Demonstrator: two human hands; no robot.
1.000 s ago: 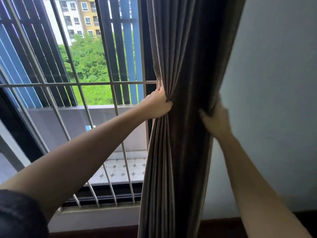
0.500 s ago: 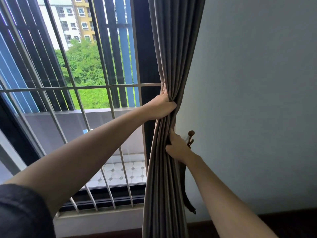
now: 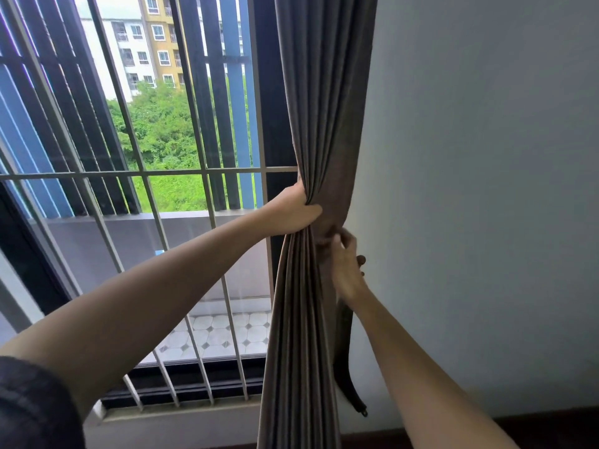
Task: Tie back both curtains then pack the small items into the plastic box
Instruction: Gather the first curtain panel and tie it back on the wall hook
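The pale grey wall (image 3: 486, 189) fills everything to the right of the curtain; to the curtain's left stands the window with its white metal grille (image 3: 207, 171), and beyond the bars you can see dark slats, green trees and apartment blocks. The curtain (image 3: 324, 108) itself, grey-brown and heavy, hangs at the window's right edge, touching the wall; it is gathered into a tight bunch about halfway down, and below that the folds fall straight and close together to the bottom of the view.

Your left hand (image 3: 293, 210) comes in from the curtain's left and grips the bunch at its narrowest point; the thumb lies across the front folds and the fingers wrap behind the fabric, clamped on it. Your right hand (image 3: 345, 270) sits just below, at the curtain's right edge; its fingers are curled together with the tips pinching the fabric right under your left thumb.

A dark tieback strap (image 3: 343, 351) hangs loose between the curtain and the wall, below your right wrist; its lower end curls out towards the wall. A small brown hook knob (image 3: 360, 260) shows just right of your right hand, against the wall.
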